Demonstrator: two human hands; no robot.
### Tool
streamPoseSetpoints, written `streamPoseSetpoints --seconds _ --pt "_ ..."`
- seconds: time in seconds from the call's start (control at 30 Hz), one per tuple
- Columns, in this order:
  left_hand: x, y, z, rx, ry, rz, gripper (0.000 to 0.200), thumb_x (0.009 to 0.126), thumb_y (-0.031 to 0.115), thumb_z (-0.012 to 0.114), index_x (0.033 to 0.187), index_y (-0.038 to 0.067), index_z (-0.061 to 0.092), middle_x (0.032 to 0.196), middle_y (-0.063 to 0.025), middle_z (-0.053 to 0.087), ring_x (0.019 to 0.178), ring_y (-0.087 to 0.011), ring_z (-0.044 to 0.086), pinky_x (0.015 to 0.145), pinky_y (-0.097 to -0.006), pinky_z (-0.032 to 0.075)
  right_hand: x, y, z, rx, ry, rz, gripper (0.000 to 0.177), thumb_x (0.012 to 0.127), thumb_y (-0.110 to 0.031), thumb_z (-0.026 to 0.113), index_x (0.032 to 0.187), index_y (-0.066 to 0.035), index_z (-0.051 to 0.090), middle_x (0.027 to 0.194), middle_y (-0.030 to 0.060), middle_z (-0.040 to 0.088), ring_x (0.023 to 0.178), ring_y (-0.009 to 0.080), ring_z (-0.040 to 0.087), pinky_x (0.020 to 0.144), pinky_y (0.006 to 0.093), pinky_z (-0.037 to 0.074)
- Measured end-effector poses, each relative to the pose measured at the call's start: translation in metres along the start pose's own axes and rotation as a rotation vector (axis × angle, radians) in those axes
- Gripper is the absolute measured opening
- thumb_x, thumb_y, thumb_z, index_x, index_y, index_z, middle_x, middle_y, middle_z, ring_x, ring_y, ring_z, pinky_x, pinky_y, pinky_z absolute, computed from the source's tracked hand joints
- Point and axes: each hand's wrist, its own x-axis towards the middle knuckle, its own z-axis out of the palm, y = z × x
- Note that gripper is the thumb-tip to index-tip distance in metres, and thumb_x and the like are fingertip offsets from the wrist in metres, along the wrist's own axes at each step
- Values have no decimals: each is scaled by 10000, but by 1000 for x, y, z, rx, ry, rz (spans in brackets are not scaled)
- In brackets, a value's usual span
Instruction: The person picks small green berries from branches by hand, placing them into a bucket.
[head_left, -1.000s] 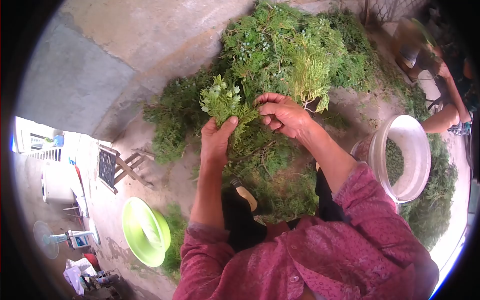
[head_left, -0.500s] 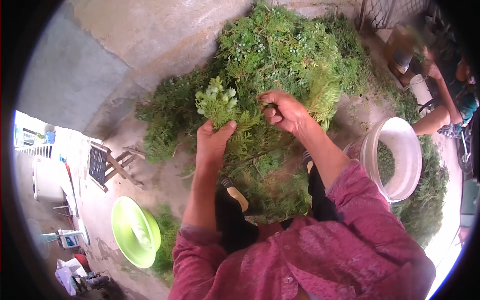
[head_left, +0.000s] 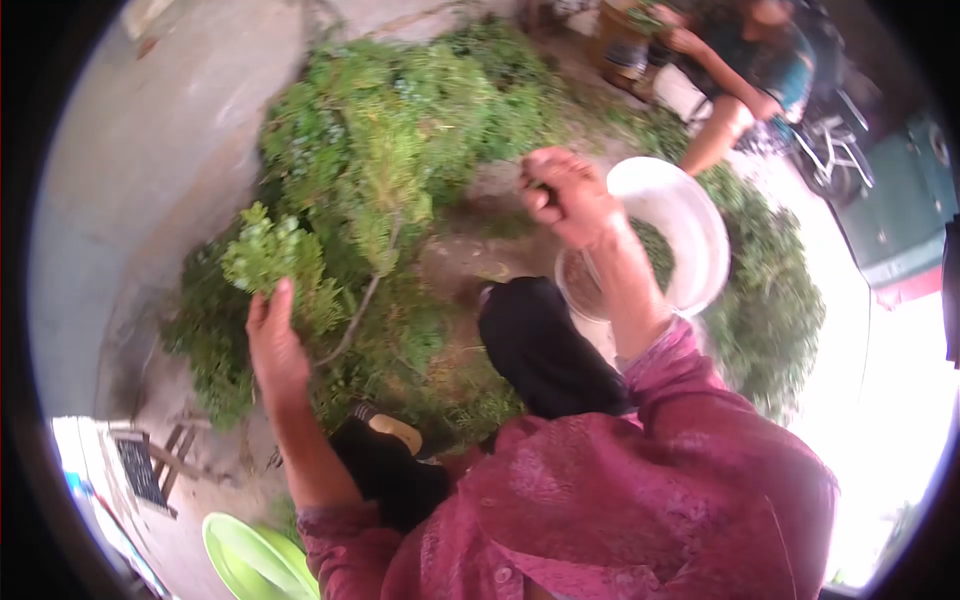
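Observation:
My left hand point(head_left: 277, 345) holds a leafy evergreen sprig point(head_left: 262, 252) with pale bluish-green bits on top, at the left of the branch pile. Over by the white bucket point(head_left: 712, 240), my right hand point(head_left: 565, 195) is closed in a fist, slightly blurred. A dark speck shows between its fingers, but what it is I cannot make out. Small green pieces point(head_left: 655, 250) lie inside the bucket, partly behind my right forearm. A large heap of cut evergreen branches point(head_left: 400, 130) lies on the ground in front of me, one bare stem pointing toward me.
Another person point(head_left: 740, 90) sits at the upper right, hands near a container with greenery. Further cut branches point(head_left: 770, 290) lie beyond the bucket. A lime-green basin point(head_left: 240, 560) and a small wooden stool point(head_left: 150, 465) are at the lower left. A concrete wall point(head_left: 190, 130) rises behind the heap.
My view has turned to the right. The right hand has moved away from the sprig toward the bucket, still closed. The left hand keeps the sprig, now further from the right hand.

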Motion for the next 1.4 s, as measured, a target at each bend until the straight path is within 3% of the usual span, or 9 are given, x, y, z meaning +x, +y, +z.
streamPoseSetpoints --seconds 0.2,0.27,0.3,0.37,0.47,0.6,0.83,1.17,1.4 --pt "7 -21 -4 -227 -130 46 382 748 148 678 1048 -4 497 895 -40 568 819 -115 517 742 -250 420 -48 -63 -149 -595 669 -516 246 817 -237 549 965 -43 577 814 88 604 680 135 591 514 242 443" --pt "3 -19 1 -274 -159 40 313 758 121 663 1013 9 519 901 -45 572 827 -124 521 752 -262 421 -58 -50 -184 -1477 604 96 422 800 -342 538 1124 -72 542 916 105 615 744 164 604 578 297 474" --pt "1 -18 3 -323 -169 36 246 768 93 648 978 23 540 907 -50 577 835 -133 526 761 -273 421 -61 -27 -226 -1940 520 -117 520 791 -418 525 1211 -113 491 981 114 612 707 185 596 619 333 480" --pt "0 -18 8 -312 -169 56 249 766 83 646 981 15 541 908 -53 581 838 -138 530 762 -278 419 -70 -36 -187 -1308 731 148 438 800 -399 524 1107 -88 563 873 78 621 648 156 565 575 314 465" --pt "-9 -9 19 -319 -216 58 255 758 69 647 983 4 544 915 -56 588 847 -145 535 760 -284 415 -52 -42 -185 -827 640 -98 309 796 -336 568 880 -41 605 698 -5 550 570 90 485 494 237 406" --pt "4 -12 11 -368 -248 -34 293 747 109 666 991 2 545 913 -50 583 843 -155 535 750 -303 411 -33 -55 -60 -573 231 -164 303 859 -213 535 1027 39 540 891 70 590 764 124 551 685 241 461" --pt "23 -23 1 -387 -177 -233 445 791 256 641 1104 -17 481 1051 -93 508 935 -164 476 747 -348 415 -9 21 125 -620 -554 -225 235 808 -55 590 1037 -8 565 865 32 602 758 92 550 689 235 469" --pt "29 -22 -19 -408 -115 -307 291 823 209 592 1000 -10 519 818 -28 544 682 -83 490 513 -250 379 24 122 161 -806 -608 -310 151 742 -44 639 884 -12 602 753 58 614 659 86 556 601 233 452" --pt "37 -36 -14 -482 -125 -262 226 842 152 551 997 -12 531 902 -67 583 756 -113 544 612 -251 428 21 127 153 -1051 -668 -581 219 682 -112 656 891 -69 603 687 109 555 655 275 550 593 357 450"
